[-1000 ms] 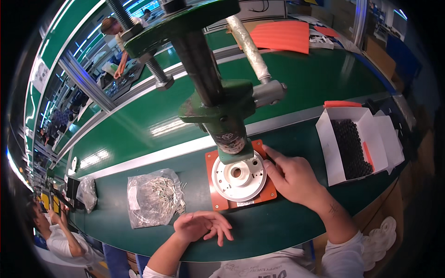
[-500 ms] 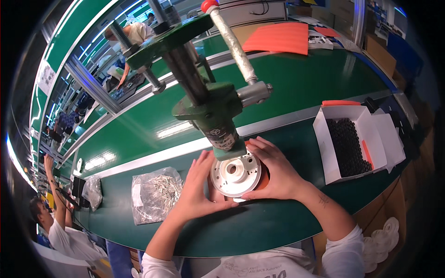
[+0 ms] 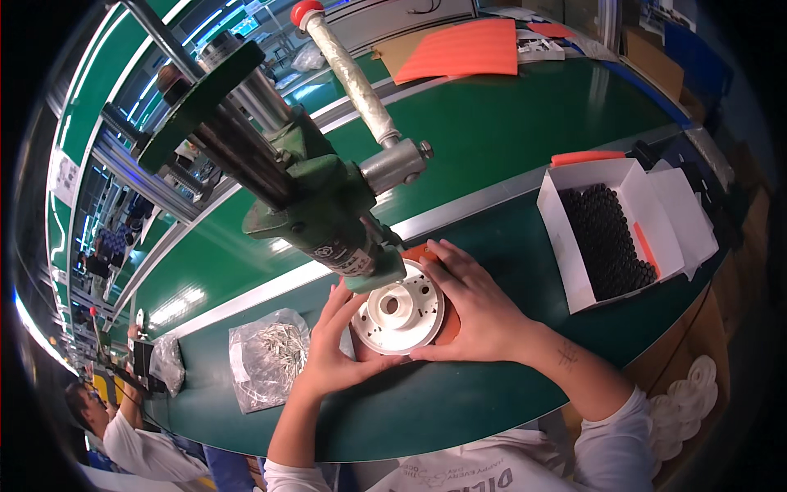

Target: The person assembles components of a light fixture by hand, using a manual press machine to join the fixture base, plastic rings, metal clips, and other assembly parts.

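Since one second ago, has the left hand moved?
Yes. The left hand went from the bare green table near the person up and right to the white round part under the green press, which it now touches.

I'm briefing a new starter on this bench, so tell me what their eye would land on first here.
First, the big green hand press leaning over the middle of the green table, its long lever tipped with a red knob. Right under it, the left hand and right hand cup a round white plastic part on an orange base. To the right stands an open white box of small black pieces.
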{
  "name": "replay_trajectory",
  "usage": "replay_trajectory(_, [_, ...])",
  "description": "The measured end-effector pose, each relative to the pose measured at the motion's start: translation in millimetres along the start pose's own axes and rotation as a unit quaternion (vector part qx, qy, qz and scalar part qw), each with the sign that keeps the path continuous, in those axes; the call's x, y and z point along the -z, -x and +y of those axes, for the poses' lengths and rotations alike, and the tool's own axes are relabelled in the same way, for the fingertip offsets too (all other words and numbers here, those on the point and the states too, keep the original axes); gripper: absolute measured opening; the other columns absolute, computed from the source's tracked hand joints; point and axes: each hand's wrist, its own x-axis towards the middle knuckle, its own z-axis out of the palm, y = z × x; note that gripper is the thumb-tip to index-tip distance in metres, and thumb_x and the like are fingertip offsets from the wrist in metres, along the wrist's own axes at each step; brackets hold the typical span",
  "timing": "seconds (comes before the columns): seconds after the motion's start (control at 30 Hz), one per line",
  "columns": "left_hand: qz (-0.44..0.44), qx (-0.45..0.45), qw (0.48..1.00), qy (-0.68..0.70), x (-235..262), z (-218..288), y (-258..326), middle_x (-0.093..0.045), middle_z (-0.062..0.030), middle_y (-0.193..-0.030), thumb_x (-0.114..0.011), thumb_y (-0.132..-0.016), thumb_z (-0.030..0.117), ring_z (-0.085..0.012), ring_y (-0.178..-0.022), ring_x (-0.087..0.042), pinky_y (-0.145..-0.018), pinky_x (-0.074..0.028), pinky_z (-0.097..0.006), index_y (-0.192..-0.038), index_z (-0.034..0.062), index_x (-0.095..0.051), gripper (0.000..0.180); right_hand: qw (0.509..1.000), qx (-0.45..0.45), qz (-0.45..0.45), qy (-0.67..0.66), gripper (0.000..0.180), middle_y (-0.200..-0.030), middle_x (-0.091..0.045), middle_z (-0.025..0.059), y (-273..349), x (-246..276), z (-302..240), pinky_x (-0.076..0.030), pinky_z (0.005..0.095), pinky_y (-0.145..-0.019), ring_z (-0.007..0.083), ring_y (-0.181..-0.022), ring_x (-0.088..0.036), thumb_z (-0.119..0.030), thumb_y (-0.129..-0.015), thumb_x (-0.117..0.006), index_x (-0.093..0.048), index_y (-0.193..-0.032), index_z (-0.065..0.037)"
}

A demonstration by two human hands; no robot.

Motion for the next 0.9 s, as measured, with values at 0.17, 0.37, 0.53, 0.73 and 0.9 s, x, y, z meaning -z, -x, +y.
replay_trajectory(0.17, [-0.015,-0.002,1.0,0.007,2,-1,4,-0.061,-0.0242,-0.142,-0.101,-0.065,0.034,-0.0399,-0.132,-0.061,-0.112,-0.047,-0.046,-0.147,-0.0034,-0.057,0.1,1.0,0.011,-0.014,-0.022,0.127,-0.167,-0.027,0.0285,0,0,2,-0.028,0.0548,-0.128,0.0463,-0.157,-0.026,-0.057,-0.071,-0.093,-0.027,-0.162,0.002])
replay_trajectory(0.37, [-0.07,0.023,0.993,0.096,0,-8,8,-0.03,-0.033,-0.168,-0.098,-0.071,0.035,-0.0514,-0.16,-0.021,-0.128,-0.018,-0.059,-0.159,-0.0036,-0.041,0.111,1.0,0.003,-0.004,0.03,0.127,-0.165,-0.026,0.0346,2,0,1,-0.029,0.0535,-0.127,0.0482,-0.156,-0.026,-0.06,-0.073,-0.089,-0.029,-0.157,0.014])
replay_trajectory(0.53, [-0.045,0.011,0.998,0.053,-4,-11,8,-0.02,-0.0346,-0.172,-0.096,-0.074,0.04,-0.0517,-0.161,-0.013,-0.128,-0.018,-0.06,-0.162,-0.0045,-0.034,0.116,0.999,0.01,-0.021,0.045,0.119,-0.167,-0.024,0.0357,2,4,-2,-0.029,0.0536,-0.127,0.0488,-0.157,-0.025,-0.064,-0.076,-0.086,-0.039,-0.153,0.015])
replay_trajectory(0.73, [-0.026,0.028,0.999,0.012,-7,-15,16,-0.021,-0.0352,-0.171,-0.093,-0.079,0.039,-0.0521,-0.161,-0.012,-0.128,-0.02,-0.058,-0.16,-0.0048,-0.037,0.108,0.998,0.01,-0.036,0.059,0.111,-0.165,-0.029,0.0361,1,6,-4,-0.03,0.0539,-0.127,0.0495,-0.156,-0.028,-0.065,-0.08,-0.083,-0.047,-0.15,0.013])
replay_trajectory(0.9, [-0.014,0.016,1.0,0.019,-12,-13,22,-0.023,-0.0357,-0.17,-0.092,-0.08,0.038,-0.0528,-0.161,-0.013,-0.128,-0.021,-0.057,-0.162,-0.0031,-0.036,0.108,0.994,-0.001,-0.071,0.088,0.109,-0.165,-0.029,0.0362,-3,16,-8,-0.031,0.0529,-0.127,0.0502,-0.155,-0.03,-0.065,-0.081,-0.082,-0.046,-0.154,0.008])
